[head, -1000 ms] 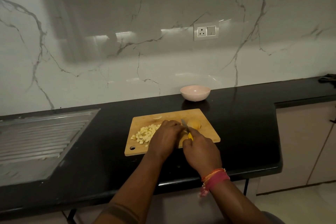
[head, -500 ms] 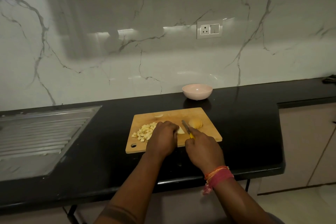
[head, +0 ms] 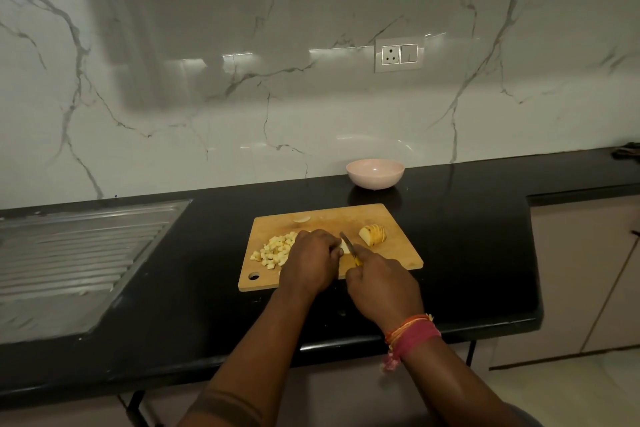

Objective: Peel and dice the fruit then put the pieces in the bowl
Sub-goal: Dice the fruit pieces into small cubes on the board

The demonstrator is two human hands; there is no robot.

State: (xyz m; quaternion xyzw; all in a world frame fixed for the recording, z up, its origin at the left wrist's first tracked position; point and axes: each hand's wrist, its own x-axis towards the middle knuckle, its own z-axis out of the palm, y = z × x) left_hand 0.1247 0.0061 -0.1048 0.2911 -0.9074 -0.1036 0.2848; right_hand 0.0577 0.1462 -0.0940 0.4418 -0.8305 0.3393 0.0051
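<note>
Forearms enter from the bottom edge; the right wrist carries a band of red and orange threads (head: 412, 334). Right hand (head: 382, 284) has its fingers curled round the yellow handle of a knife (head: 350, 248), with the blade angled up and to the left over the wooden cutting board (head: 401, 253). Left hand (head: 310, 260) lies knuckles up on the board, its fingers bent over a pale fruit piece (head: 344, 247) that shows only at the fingertips, just beside the blade. Whether the blade touches this piece cannot be told.

Left of that hand, on the board, lies a heap of diced fruit (head: 275, 249), the cubes pale yellow. Right of the blade, apart from both hands, sits a fruit wedge (head: 373, 234) with yellow, red-streaked skin on. Near the far edge of the board lies a small pale scrap (head: 301, 218). The board rests on a black countertop (head: 467, 253).

Left of the board, set into the counter, is a ribbed steel drainboard (head: 76, 253). Beyond the board, near the wall, stands a pink bowl (head: 375, 173), nothing visible in it. Behind it rises a marble-patterned backsplash (head: 207, 80) bearing a socket and switch plate (head: 399, 54).
</note>
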